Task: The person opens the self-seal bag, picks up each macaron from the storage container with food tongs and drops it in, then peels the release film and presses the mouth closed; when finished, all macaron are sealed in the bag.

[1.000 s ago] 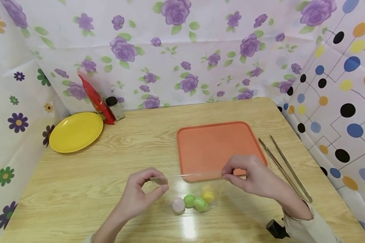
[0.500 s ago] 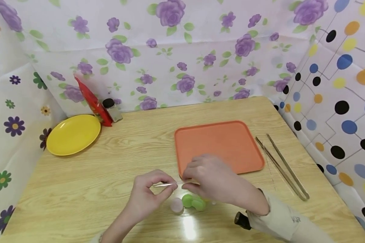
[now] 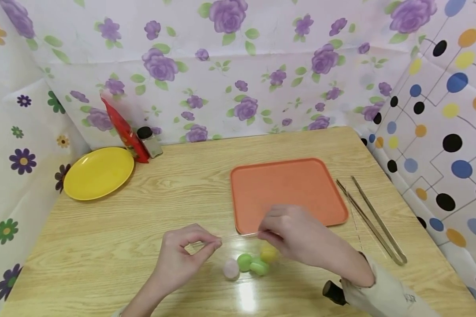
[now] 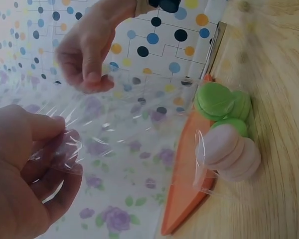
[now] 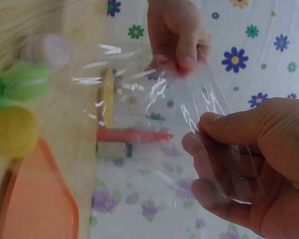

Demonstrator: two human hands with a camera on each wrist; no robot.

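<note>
A clear plastic bag hangs between both hands, macarons at its bottom close over the table. Inside are pale pink macarons, green macarons and a yellow macaron. My left hand pinches the bag's upper edge on the left between thumb and fingers. With thumb and fingertips my right hand pinches the same edge farther right, over the near rim of the orange tray. Between them the edge is stretched into a nearly straight line.
Right of the tray lie long metal tongs. A yellow plate rests at the back left, beside a red packet and a black-lidded shaker. Patterned cloth walls enclose the wooden table.
My right hand first came left, close to the left hand, then slid partway back right along the bag's edge. The left hand stayed near its place, its fingertips now closer together.
</note>
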